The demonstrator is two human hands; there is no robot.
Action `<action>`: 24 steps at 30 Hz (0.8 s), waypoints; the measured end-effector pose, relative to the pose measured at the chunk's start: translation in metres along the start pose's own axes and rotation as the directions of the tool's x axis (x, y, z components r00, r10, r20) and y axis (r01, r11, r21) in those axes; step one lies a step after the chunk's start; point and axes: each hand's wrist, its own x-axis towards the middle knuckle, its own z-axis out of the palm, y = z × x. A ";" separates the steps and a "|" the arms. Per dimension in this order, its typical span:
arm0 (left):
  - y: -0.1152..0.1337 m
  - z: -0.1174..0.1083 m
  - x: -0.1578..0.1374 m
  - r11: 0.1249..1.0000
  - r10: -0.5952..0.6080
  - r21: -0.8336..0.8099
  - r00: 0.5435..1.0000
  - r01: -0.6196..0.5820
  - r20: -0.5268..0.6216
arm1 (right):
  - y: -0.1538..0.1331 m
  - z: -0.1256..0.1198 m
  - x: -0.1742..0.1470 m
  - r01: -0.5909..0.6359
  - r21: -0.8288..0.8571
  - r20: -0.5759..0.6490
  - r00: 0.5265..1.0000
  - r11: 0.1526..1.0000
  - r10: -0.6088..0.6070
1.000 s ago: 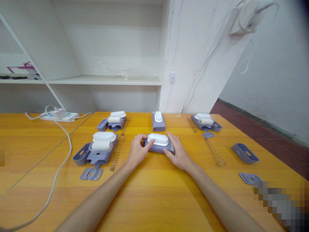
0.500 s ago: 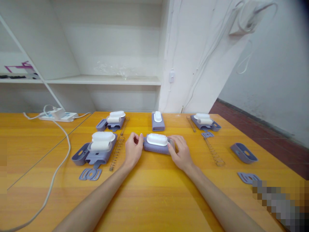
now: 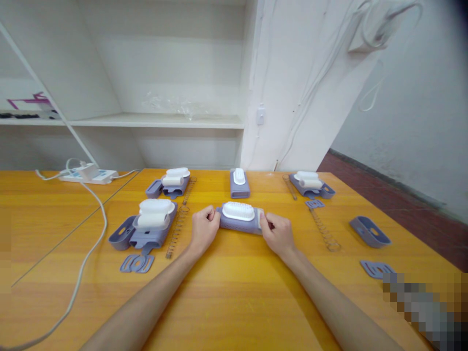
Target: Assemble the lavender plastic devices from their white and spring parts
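A purple-grey plastic case (image 3: 241,225) lies crosswise on the table before me, a white oval bristled piece (image 3: 238,211) on top of it. At its left end is my left hand (image 3: 205,225), closed with the thumb against the curled fingers, gripping that end. My right hand (image 3: 277,231) is closed too, its thumb and fingers on the right end, where a pale strip shows. What lies inside either fist is hidden. Left of my left hand stretches a coil spring (image 3: 178,229), beside another purple-grey case (image 3: 149,239) bearing a white roller (image 3: 151,220) and a white oval piece.
Farther back stand similar cases at left (image 3: 176,188), middle (image 3: 240,190) and right (image 3: 306,184). On the right lie a spring (image 3: 323,229), a hollow purple-grey cover (image 3: 369,233) and a flat slotted plate (image 3: 376,269). A power strip (image 3: 87,174) with a trailing white cable (image 3: 104,226) occupies the left.
Both hands have closed tighter at the case's ends. My right fingers, earlier stretched over the right end, are now curled into a fist. The case has barely moved.
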 end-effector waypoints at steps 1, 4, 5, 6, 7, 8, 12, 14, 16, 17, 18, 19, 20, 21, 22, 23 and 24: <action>-0.001 0.000 0.000 1.000 0.004 0.003 1.000 -0.004 0.002 | 0.000 0.000 0.000 -0.003 -0.003 0.004 1.000 1.000 0.003; -0.002 0.001 -0.001 1.000 0.017 0.015 1.000 -0.017 0.009 | 0.000 0.000 0.001 -0.005 -0.009 0.011 1.000 1.000 0.005; -0.002 0.001 -0.001 1.000 0.024 0.021 1.000 -0.024 0.010 | 0.000 0.000 0.001 -0.005 -0.011 0.011 1.000 1.000 0.005; -0.002 0.001 -0.001 0.999 0.030 0.025 0.999 -0.030 0.012 | 0.000 0.000 0.001 -0.004 -0.012 0.012 1.000 1.000 0.005; -0.003 0.001 -0.002 0.999 0.035 0.029 0.999 -0.036 0.012 | 0.001 0.000 0.000 -0.004 -0.012 0.014 1.000 1.000 0.004; -0.003 0.001 -0.002 0.999 0.039 0.031 0.999 -0.040 0.013 | 0.001 0.000 0.000 -0.003 -0.013 0.016 1.000 1.000 0.004; -0.003 0.001 -0.003 0.998 0.049 0.032 0.999 -0.049 0.020 | 0.001 -0.001 -0.001 -0.002 -0.016 0.024 1.000 1.000 0.003; -0.004 0.001 -0.003 0.998 0.054 0.032 0.998 -0.055 0.030 | 0.001 0.000 -0.001 -0.002 -0.016 0.028 1.000 1.000 0.002; -0.004 0.001 -0.003 0.998 0.059 0.031 0.997 -0.060 0.040 | 0.001 0.000 0.000 -0.003 -0.017 0.031 1.000 1.000 0.003; -0.004 0.001 -0.003 0.998 0.061 0.031 0.997 -0.062 0.044 | 0.001 0.000 0.000 -0.003 -0.017 0.032 0.999 1.000 0.004; -0.004 0.001 -0.002 0.998 0.061 0.031 0.997 -0.063 0.046 | 0.001 0.000 0.000 -0.004 -0.017 0.034 0.999 1.000 0.004; -0.004 0.001 -0.002 0.998 0.062 0.031 0.997 -0.063 0.048 | 0.001 0.000 0.000 -0.004 -0.017 0.035 0.999 1.000 0.005; -0.005 0.001 -0.002 0.997 0.062 0.031 0.997 -0.064 0.049 | 0.001 0.000 0.000 -0.005 -0.017 0.037 0.999 1.000 0.005; -0.005 0.001 -0.002 0.997 0.062 0.032 0.997 -0.064 0.049 | 0.001 0.000 0.000 -0.005 -0.017 0.039 0.999 1.000 0.006; -0.005 0.001 -0.002 0.997 0.062 0.033 0.997 -0.064 0.049 | 0.001 0.000 0.000 -0.006 -0.017 0.041 0.999 1.000 0.007; -0.005 0.001 -0.002 0.997 0.062 0.035 0.997 -0.063 0.048 | 0.001 0.000 0.000 -0.007 -0.017 0.044 0.999 1.000 0.007; -0.005 0.001 -0.002 0.997 0.062 0.036 0.997 -0.064 0.048 | 0.001 0.000 0.000 -0.007 -0.016 0.047 0.999 1.000 0.008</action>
